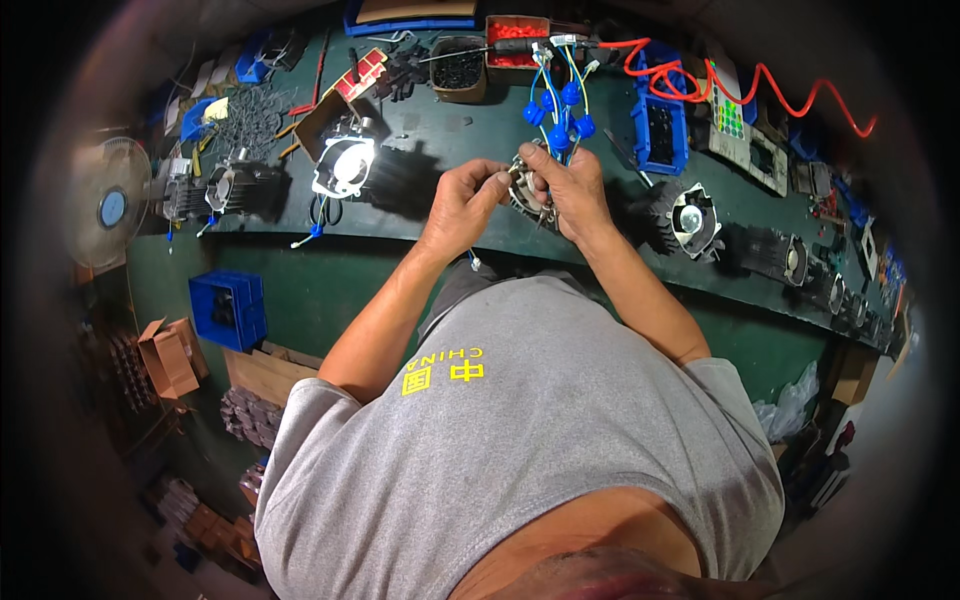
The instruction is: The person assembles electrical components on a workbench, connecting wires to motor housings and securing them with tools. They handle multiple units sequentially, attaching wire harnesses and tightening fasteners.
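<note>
Near the bench's front edge, both hands hold a round metal motor stator (527, 200) between them. My left hand (464, 205) has its thumb and fingers pinched at the stator's left rim; a small detail there is too fine to make out. Wrapped round the right side is my right hand (577, 190), its thumb across the top. Just beyond the fingers lie several blue round parts (560, 135) on blue and yellow wires with white plugs (541, 55). A white plug on a wire (475, 263) hangs below my left wrist.
Finned motor housings (345, 168) stand left, others (690, 220) line the right edge. At the back are a bin of black parts (458, 88), a bin of red parts (517, 28), a blue tray (661, 130) and a red coiled hose (765, 80). A fan (110, 205) stands far left.
</note>
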`<state>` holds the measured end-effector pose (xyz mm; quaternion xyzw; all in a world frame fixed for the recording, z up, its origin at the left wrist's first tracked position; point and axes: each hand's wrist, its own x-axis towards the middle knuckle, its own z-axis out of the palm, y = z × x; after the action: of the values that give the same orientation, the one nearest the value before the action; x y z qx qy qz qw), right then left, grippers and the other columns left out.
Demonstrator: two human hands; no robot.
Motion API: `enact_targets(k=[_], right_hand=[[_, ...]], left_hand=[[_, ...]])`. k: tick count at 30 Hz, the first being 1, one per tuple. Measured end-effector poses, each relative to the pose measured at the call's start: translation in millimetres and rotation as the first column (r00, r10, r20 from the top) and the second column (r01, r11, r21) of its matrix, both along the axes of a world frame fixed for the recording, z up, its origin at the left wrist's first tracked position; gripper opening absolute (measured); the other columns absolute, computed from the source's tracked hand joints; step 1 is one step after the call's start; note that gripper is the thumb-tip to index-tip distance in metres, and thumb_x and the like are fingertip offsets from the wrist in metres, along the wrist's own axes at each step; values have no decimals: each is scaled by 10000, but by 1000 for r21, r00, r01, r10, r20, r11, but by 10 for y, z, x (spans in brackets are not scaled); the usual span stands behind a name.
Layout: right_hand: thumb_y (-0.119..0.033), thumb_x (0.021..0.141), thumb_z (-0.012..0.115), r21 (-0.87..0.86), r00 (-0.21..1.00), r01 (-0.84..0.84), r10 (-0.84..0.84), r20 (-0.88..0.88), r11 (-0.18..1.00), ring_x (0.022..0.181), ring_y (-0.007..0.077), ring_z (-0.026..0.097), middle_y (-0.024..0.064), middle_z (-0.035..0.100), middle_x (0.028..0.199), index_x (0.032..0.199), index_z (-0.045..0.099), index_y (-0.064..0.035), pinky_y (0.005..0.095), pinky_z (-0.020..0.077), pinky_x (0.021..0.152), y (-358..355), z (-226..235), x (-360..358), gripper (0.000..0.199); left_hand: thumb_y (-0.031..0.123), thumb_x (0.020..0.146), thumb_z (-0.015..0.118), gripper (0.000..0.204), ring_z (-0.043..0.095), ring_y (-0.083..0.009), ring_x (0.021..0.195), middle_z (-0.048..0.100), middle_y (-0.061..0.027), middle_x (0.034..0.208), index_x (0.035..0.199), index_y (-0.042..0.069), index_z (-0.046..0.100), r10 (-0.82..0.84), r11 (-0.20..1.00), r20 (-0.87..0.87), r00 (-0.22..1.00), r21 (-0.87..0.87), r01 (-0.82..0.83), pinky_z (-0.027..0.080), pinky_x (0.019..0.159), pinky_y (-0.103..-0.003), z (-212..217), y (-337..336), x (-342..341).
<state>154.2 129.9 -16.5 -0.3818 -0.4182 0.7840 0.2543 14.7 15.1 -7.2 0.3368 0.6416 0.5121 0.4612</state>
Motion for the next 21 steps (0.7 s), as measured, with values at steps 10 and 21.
enact_targets(k=[10, 21], right_hand=[[-158, 912, 773, 209, 972, 180, -207, 115, 961, 620, 76, 580, 22, 660, 787, 1030, 715, -12, 220, 439, 499, 269, -133, 315, 196], [-200, 947, 736, 559, 864, 137, -374, 336, 818, 740, 70, 621, 3, 743, 1010, 1147, 751, -68, 240, 490, 545, 373, -968, 643, 240]], left_hand=[[138, 1016, 619, 210, 594, -79, 749, 667, -23, 792, 1047, -54, 698, 22, 1000, -100, 995, -4, -22, 489, 687, -250, -199, -77, -113], [89, 973, 654, 163, 522, -71, 662, 599, -2, 727, 953, -71, 680, -101, 966, -313, 944, -257, 18, 438, 593, -262, -985, -657, -425]])
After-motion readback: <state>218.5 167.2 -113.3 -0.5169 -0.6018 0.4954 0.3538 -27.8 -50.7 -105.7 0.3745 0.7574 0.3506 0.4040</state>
